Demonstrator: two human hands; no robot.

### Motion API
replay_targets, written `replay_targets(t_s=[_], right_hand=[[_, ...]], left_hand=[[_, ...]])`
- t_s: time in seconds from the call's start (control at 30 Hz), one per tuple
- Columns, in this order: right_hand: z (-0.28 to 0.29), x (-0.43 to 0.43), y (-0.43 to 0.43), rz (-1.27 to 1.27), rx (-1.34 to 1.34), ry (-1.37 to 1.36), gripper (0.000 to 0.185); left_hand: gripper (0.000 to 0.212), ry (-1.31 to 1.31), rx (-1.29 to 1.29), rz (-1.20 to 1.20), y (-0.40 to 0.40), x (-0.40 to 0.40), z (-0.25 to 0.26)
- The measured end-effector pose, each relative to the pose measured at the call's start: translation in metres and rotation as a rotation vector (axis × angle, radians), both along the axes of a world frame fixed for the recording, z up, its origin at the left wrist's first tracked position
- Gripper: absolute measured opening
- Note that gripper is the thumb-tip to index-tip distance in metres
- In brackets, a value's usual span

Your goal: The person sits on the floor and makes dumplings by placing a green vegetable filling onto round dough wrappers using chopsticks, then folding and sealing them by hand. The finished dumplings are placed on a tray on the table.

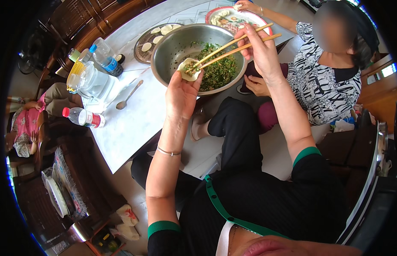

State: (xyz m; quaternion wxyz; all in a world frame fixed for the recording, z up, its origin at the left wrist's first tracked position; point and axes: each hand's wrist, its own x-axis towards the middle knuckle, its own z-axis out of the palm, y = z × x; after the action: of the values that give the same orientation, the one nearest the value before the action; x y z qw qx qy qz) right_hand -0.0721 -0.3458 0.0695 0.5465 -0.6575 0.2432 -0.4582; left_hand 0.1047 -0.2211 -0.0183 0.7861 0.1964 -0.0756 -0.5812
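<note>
My left hand (183, 96) holds a round dumpling wrapper (189, 75) with some filling on it, over the near left rim of a large steel bowl (166, 41). Two wooden chopsticks (238, 44) are gripped in my right hand (259, 48) above the bowl's right side, their tips in the filling on the wrapper. Chopped green and brown filling (222, 68) lies in the bowl, mostly to the right. Behind the bowl, a round metal tray (142, 41) bears several wrappers. Farther back, a red-rimmed plate (265, 27) holds folded dumplings.
A person (326, 70) at the right holds a dumpling over the plate. On the table (137, 128) at the left are a spoon (129, 95), a red-capped bottle (85, 117), a blue-capped bottle (105, 60) and a clear pitcher (97, 81). Another person (28, 121) sits far left.
</note>
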Motion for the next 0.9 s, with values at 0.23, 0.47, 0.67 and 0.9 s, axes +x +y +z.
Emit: replay_targets(t_s=[0.23, 0.47, 0.67, 0.9], right_hand=[[0.005, -0.012, 0.007, -0.141, -0.037, -0.193, 0.038], [-0.088, -0.008, 0.003, -0.038, -0.739, 0.44, 0.013], [-0.063, -0.013, 0.027, 0.159, -0.849, 0.749, 0.033], [-0.006, -0.048, 0.101, -0.067, -0.813, 0.526, 0.069]], left_hand=[[0.038, -0.017, -0.057, -0.033, 0.013, 0.008, 0.001], [0.035, -0.098, 0.0, 0.009, 0.039, 0.008, 0.009], [0.036, -0.113, -0.002, 0.048, 0.061, 0.007, 0.009], [0.043, -0.028, 0.017, 0.073, 0.09, 0.002, 0.017]])
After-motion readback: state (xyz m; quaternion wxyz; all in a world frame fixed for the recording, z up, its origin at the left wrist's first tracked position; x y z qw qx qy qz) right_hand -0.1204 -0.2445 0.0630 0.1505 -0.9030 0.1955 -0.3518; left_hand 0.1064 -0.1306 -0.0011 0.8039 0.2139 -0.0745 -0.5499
